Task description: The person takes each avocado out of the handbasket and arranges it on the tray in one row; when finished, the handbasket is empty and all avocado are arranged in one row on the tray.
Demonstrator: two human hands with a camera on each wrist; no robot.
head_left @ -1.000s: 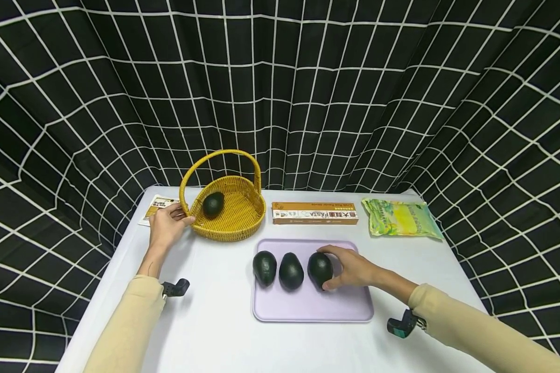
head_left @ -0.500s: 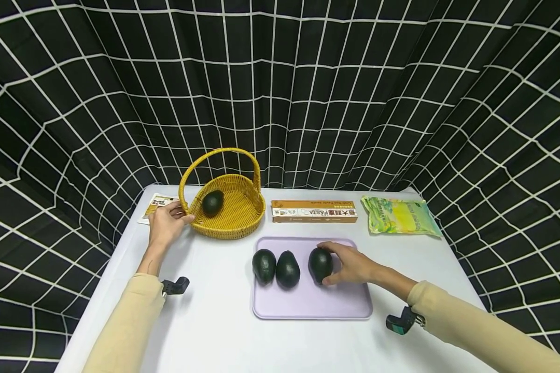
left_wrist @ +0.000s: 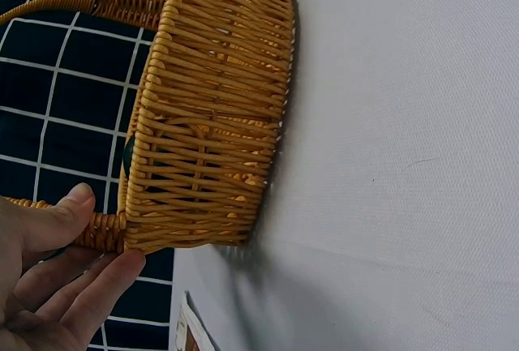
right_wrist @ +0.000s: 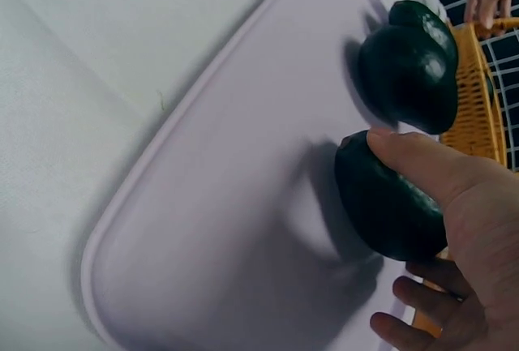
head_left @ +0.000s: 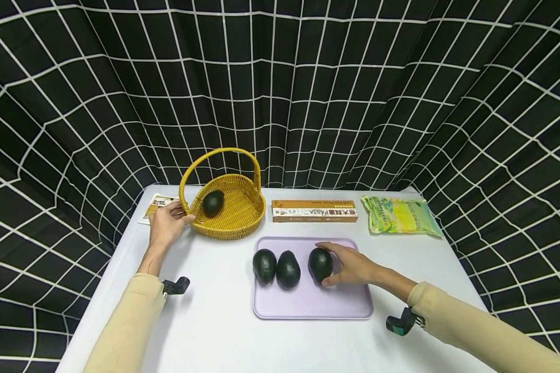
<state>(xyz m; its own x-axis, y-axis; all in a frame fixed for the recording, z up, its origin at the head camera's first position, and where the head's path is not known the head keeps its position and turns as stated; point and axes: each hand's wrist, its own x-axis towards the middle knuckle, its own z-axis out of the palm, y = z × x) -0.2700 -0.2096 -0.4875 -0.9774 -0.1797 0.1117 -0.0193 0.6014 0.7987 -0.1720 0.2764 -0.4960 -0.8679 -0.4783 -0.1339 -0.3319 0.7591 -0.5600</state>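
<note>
A yellow wicker basket (head_left: 235, 228) stands at the back left with one avocado (head_left: 212, 203) inside. My left hand (head_left: 165, 225) pinches the base of its handle between thumb and fingers; the left wrist view shows the thumb on the handle (left_wrist: 101, 231). On a pale purple tray (head_left: 308, 305) lie three dark green avocados. The left avocado (head_left: 264, 267) and the middle avocado (head_left: 288, 270) sit side by side. My right hand (head_left: 352, 265) holds the right avocado (head_left: 320, 265) between thumb and fingers, over or on the tray; I cannot tell whether it is lifted.
Behind the tray lies a long pasta box (head_left: 315, 212). A green and yellow packet (head_left: 403, 216) lies at the back right. Partly behind my left hand is a small flat packet (head_left: 156, 204). A black gridded curtain (head_left: 280, 103) surrounds the white table (head_left: 205, 311).
The middle avocado has shifted slightly left, up against the left one, widening the space to the right avocado. Both hands keep nearly the same places.
</note>
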